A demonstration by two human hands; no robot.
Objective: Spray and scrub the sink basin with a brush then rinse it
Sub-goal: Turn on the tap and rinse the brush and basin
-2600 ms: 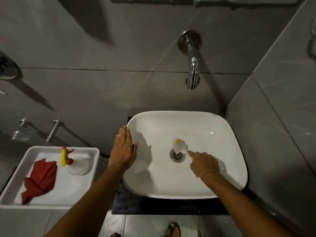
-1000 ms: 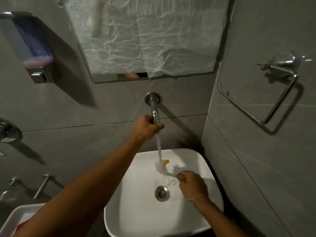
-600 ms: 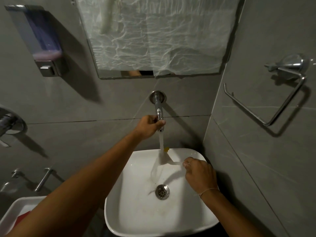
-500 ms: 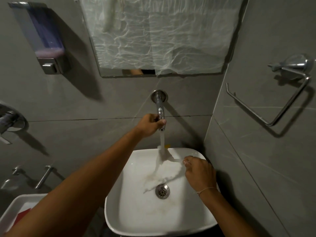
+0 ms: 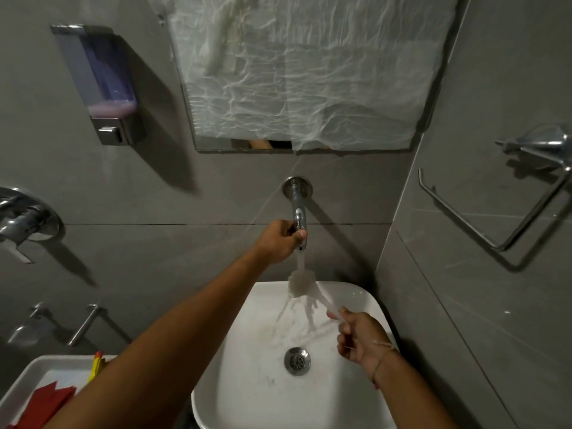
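Your left hand [image 5: 280, 241] is closed around the tap [image 5: 297, 212], fingers wrapped on the spout near its outlet, and water is running. Your right hand [image 5: 360, 339] grips the brush [image 5: 305, 284] by its handle, fingers curled tight, and holds the brush head directly under the stream, above the back rim of the sink [image 5: 368, 300]. The brush head is blurred, so its bristle direction cannot be read.

The step in hand appears to be the rinse.

1. Keep the left hand on the tap and hold the flow moderate; a hard flow on the bristles is likely to splash over the back rim.
2. Lower the brush head into the basin so runoff lands inside the sink.
3. Turn the handle so the water reaches all sides of the bristles.
4. Sweep the wet brush along the walls toward the drain [image 5: 297, 360]; faint marks just left of and above the drain look like residue.
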